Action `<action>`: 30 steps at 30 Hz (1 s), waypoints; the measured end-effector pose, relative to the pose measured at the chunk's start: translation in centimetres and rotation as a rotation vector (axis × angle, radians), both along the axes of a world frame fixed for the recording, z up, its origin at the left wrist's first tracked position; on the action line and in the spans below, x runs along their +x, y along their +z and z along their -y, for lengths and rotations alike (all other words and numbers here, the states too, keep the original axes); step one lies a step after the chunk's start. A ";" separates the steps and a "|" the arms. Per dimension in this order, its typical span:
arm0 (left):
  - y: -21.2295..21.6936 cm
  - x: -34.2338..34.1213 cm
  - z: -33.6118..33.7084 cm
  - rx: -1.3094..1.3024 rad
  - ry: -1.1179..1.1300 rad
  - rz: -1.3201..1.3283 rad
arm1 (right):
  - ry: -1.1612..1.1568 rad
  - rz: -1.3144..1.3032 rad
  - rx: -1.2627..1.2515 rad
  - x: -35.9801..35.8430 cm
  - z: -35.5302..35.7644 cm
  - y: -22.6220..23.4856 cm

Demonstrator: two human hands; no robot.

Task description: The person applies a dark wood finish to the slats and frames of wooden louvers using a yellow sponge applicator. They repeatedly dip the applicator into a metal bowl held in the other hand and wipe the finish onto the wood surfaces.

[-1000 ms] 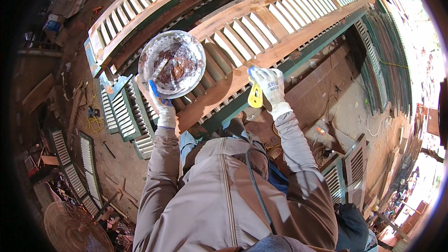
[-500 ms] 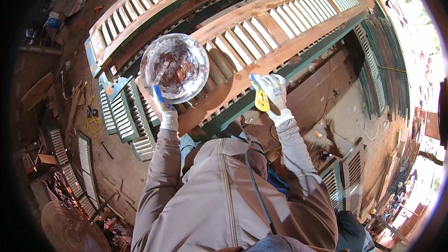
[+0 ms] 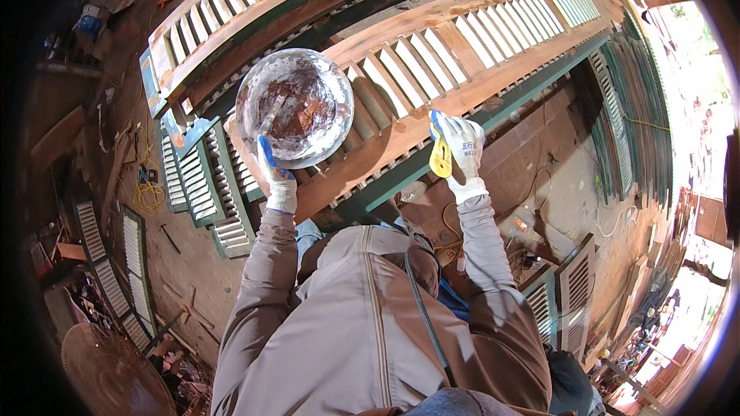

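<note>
My left hand [image 3: 278, 179], in a white glove with blue fingertips, grips the near rim of a round metal bowl [image 3: 337, 81]. Reddish-brown paste with whitish smears coats the inside of the bowl, which is held over the left end of a wooden louvred shutter [image 3: 462, 92]. To the right, my gloved right hand [image 3: 465, 150] is closed on a yellow-handled tool [image 3: 441, 159], probably a putty knife. Its handle points back toward me, while its working end is hidden by the fingers at the shutter's near rail.
Another louvred shutter [image 3: 185, 69] lies beyond, over dark green frames. Green louvred panels [image 3: 202, 204] are stacked at the left. Long green slats [image 3: 644, 108] lie at the far right. A round wire fan guard [image 3: 108, 374] stands at the lower left, and yellow cord [image 3: 148, 194] trails on the floor.
The right hand has shifted slightly right and turned a little, so the yellow handle appears narrower. The bowl stays in the left hand, almost in the same place over the shutter.
</note>
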State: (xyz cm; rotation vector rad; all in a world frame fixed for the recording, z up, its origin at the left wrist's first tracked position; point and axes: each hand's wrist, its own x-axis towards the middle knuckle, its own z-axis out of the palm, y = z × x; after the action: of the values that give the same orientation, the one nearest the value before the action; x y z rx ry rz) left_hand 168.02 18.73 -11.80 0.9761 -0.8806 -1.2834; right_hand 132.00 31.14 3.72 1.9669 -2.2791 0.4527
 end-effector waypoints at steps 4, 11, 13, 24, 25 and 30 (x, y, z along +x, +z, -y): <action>-0.1 -0.3 -0.3 0.064 0.009 -0.013 | 0.059 -0.198 0.045 0.2 -0.9 -4.9; -0.2 0.4 -0.4 0.109 -0.013 0.003 | 0.014 0.114 -0.068 1.1 -1.3 0.5; -1.6 1.9 0.7 -0.009 -0.024 0.025 | -0.003 0.059 -0.161 1.0 -0.1 0.6; 6.7 -1.6 -1.7 0.310 -0.071 0.003 | -0.038 -0.102 0.053 1.6 -0.6 0.4; 6.7 -1.5 -1.7 0.314 -0.075 0.004 | -0.021 -0.073 -0.004 1.2 -0.4 0.2; 6.5 -2.1 -1.9 0.313 -0.078 0.033 | 0.008 -0.128 0.000 0.6 -0.7 -4.9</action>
State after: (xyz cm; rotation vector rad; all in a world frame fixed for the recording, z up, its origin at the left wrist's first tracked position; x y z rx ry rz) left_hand 165.96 20.61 -5.29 1.2203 -0.7621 -1.5046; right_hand 132.58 31.82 -1.19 1.9461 -2.1945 0.3172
